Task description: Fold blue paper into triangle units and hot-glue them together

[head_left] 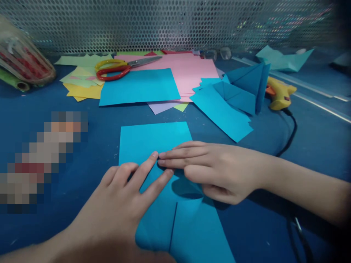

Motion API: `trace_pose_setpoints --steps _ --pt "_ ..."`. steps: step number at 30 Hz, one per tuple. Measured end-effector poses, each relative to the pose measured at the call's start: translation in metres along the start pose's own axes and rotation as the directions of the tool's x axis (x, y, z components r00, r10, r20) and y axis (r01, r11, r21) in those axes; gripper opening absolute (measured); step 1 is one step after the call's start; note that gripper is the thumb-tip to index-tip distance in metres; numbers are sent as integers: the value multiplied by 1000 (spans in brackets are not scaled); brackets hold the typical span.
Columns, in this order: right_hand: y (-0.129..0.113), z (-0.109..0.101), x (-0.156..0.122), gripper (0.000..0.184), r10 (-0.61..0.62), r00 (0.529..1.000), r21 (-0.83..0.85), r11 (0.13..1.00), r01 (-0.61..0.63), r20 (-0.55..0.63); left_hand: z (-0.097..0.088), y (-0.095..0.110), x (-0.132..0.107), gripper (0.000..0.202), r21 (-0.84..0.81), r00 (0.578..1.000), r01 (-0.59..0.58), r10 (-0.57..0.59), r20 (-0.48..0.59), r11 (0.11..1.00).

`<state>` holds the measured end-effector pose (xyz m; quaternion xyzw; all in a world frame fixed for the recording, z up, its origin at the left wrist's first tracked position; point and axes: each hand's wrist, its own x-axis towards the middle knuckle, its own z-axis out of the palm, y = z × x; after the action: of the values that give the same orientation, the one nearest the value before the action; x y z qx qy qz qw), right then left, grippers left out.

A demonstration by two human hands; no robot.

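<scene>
A sheet of blue paper [153, 140] lies in front of me, with folded flaps meeting at a dark slit in its near half. My left hand [123, 197] rests on the left side of the sheet, its index and middle fingers stretched apart onto the paper. From the right, my right hand [216, 168] lies across the sheet with its long fingers extended and pressing on it. Its fingertips come close to my left fingertips near the middle. Part of the fold is hidden under both hands.
Scissors [128, 67] with red and yellow handles lie on coloured paper and a blue sheet [139, 87]. Folded blue pieces [241, 91] stand to the right, before a yellow glue gun [281, 95] with a black cord. A clear container [24, 54] stands far left; perforated mesh [137, 25] runs behind.
</scene>
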<state>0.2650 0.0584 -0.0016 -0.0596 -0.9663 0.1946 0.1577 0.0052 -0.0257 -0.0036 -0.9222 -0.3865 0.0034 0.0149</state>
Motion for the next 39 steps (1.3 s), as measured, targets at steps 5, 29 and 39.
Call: trace_pose_setpoints --steps 5,29,39 --pt "-2 4 1 34 85 996 50 995 -86 33 1 -1 -2 105 -12 1000 17 -17 7 1000" --pt "-19 4 4 13 327 859 -62 923 -380 -393 9 -2 -7 108 -137 998 52 -58 -39 989" --pt "-42 19 21 38 635 740 279 768 -576 -222 8 0 -8 104 -70 998 62 -64 -27 996"
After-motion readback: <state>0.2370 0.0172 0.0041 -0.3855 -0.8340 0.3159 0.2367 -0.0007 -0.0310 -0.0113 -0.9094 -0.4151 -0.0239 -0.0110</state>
